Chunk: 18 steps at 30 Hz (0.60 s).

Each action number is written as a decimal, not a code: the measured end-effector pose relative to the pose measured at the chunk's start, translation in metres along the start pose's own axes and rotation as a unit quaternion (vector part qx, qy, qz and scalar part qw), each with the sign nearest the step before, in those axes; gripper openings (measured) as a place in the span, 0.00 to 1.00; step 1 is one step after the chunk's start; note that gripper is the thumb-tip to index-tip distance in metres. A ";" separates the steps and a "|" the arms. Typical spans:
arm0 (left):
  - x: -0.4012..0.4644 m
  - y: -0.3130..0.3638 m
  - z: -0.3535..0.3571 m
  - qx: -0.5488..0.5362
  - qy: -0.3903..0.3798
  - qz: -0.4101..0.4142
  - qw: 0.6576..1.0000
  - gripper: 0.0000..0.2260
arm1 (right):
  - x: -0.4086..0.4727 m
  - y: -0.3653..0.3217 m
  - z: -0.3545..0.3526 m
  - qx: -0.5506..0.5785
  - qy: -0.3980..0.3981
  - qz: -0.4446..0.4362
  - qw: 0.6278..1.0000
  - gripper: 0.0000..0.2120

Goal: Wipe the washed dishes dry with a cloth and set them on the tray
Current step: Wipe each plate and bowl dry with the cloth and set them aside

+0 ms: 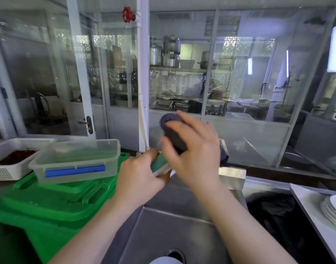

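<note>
Clear container (pixel 159 162) tilted up-right, gripped by left hand (pixel 138 178), right hand (pixel 193 155) clutching grey cloth (pixel 172 130)

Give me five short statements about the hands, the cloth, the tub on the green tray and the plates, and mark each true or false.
1. The right hand presses a dark cloth against the item being dried. True.
2. The left hand hangs idle and holds nothing. False: it grips a green-edged item from below.
3. A clear plastic tub with a blue clip sits on the green tray. True.
4. The stack of white plates stands on the green tray. False: it lies far right, on a pale counter.
5. The hands work above a steel sink. True.
</note>
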State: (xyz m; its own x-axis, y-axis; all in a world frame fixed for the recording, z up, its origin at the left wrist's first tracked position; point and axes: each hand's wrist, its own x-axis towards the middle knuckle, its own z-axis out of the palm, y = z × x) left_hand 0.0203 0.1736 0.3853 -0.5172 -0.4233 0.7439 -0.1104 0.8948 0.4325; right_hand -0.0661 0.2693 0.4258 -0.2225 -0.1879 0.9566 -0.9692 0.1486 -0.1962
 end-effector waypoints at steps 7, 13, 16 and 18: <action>-0.001 -0.006 -0.025 -0.113 -0.002 -0.014 0.993 0.17 | 0.024 0.098 -0.019 0.318 -0.018 0.380 0.868 0.06; 0.012 -0.011 -0.039 -0.230 0.062 -0.104 0.966 0.14 | -0.022 0.127 -0.008 0.453 0.036 0.523 0.721 0.13; 0.017 -0.014 -0.039 -0.358 0.106 -0.164 0.913 0.14 | -0.040 0.110 0.001 0.499 0.035 0.530 0.684 0.15; 0.021 -0.016 -0.034 -0.431 0.152 -0.192 0.868 0.13 | -0.048 0.094 0.008 0.522 0.030 0.537 0.662 0.18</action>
State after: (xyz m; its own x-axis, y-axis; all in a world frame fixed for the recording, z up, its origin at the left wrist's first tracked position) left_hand 0.0402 0.1459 0.4113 -0.3208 -0.8016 0.5045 0.5198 0.2962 0.8013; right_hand -0.1469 0.2847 0.3595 -0.8683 -0.4744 0.1452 0.1929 -0.5925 -0.7821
